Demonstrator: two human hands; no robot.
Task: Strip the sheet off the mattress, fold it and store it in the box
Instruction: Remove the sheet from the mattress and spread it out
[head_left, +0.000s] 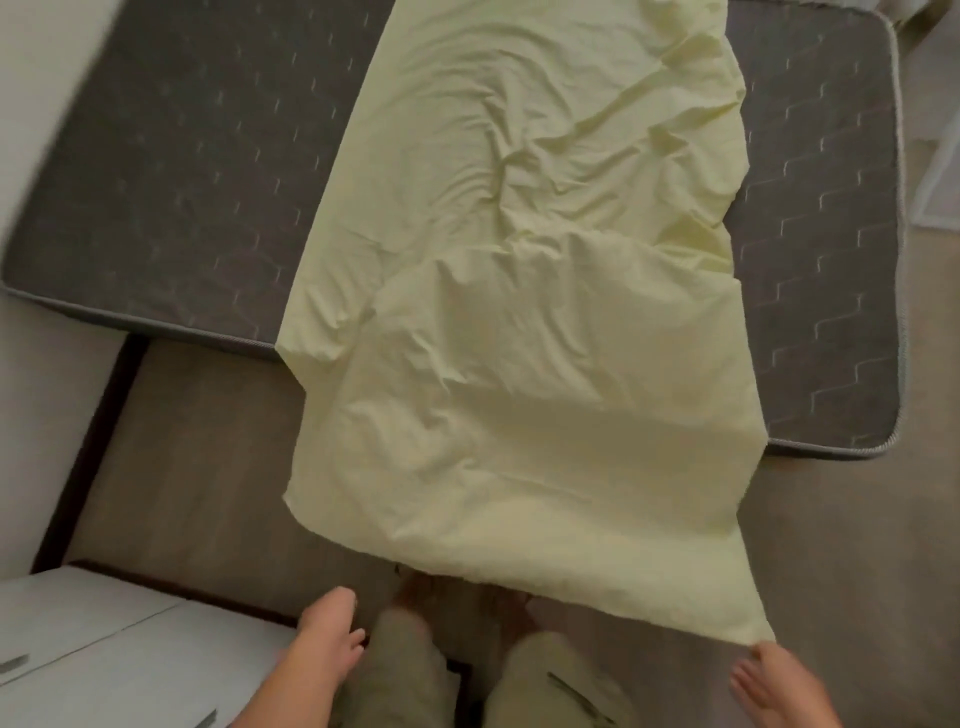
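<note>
Sheet (519, 364) drapes off mattress (182, 182) onto floor (182, 467). Left hand (332, 629) loose, empty; right hand (776, 680) spread, beside sheet's corner.

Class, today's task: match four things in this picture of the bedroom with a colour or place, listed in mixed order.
Things:
1. sheet
2. mattress
3. drawers
4. right hand

Colour or place:
A. dark grey
B. white, bottom left
C. pale yellow
D. at the sheet's near corner

Pairs: 1-C, 2-A, 3-B, 4-D
</note>
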